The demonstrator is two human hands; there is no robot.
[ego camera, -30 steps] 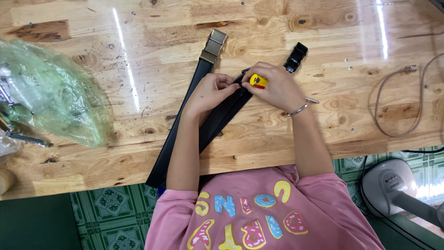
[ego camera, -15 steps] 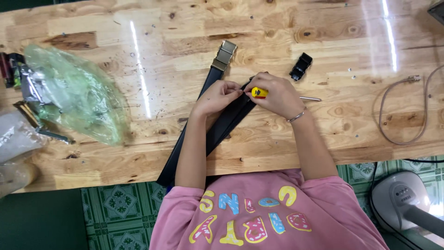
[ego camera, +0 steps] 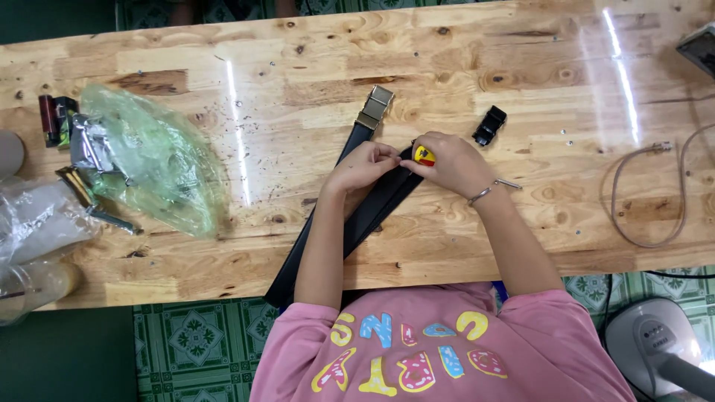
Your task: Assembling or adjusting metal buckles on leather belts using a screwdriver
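Black leather makes up the belt that lies slantwise on the wooden table, running from its brass-coloured buckle near the middle of the board down to the near edge, where the strap hangs over. Both hands meet on the strap just below the buckle. The left hand has its fingers drawn together and pinches the strap's edge. The right hand is closed around a small tool with a yellow and red handle, whose end sits against the belt right beside the left fingertips; a thin metal bracelet rings that wrist. Just beyond the right hand, apart from it, lies a small black clip-like piece. Well off to the left sits a crumpled greenish clear plastic bag with metal buckles beside it. On the right a grey cable loops over the table, near its edge. The person wears a pink shirt with coloured print.
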